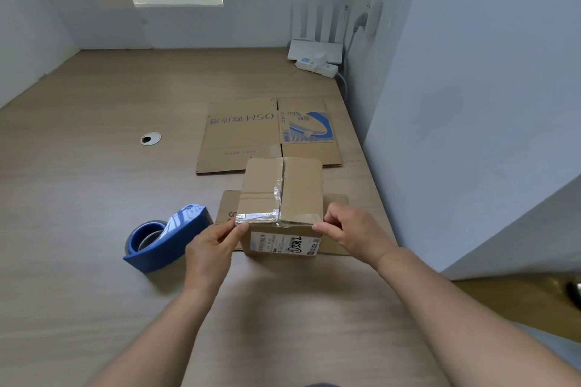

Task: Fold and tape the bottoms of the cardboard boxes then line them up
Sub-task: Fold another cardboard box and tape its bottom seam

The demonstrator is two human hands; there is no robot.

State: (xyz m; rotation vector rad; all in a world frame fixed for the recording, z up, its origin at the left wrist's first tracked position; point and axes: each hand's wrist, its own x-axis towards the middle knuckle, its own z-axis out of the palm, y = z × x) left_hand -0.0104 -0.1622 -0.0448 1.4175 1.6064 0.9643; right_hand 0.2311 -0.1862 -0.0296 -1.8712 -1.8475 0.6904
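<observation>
A small cardboard box [301,188] stands on the wooden table with its folded bottom facing up. Clear tape runs along the centre seam and across the near top edge. A white shipping label is on its near side. My left hand [213,245] pinches the box's near left top corner at the tape's end. My right hand [349,232] pinches the near right top corner. A flattened box [336,201] lies under the small box. A larger flattened box [245,135] with blue print lies farther back. A blue tape dispenser [166,236] sits left of my left hand.
A round cable hole [151,138] is set in the table [94,198] at the left. A white router [314,50] and a power strip [317,66] sit at the back right corner. Walls enclose the back and right sides.
</observation>
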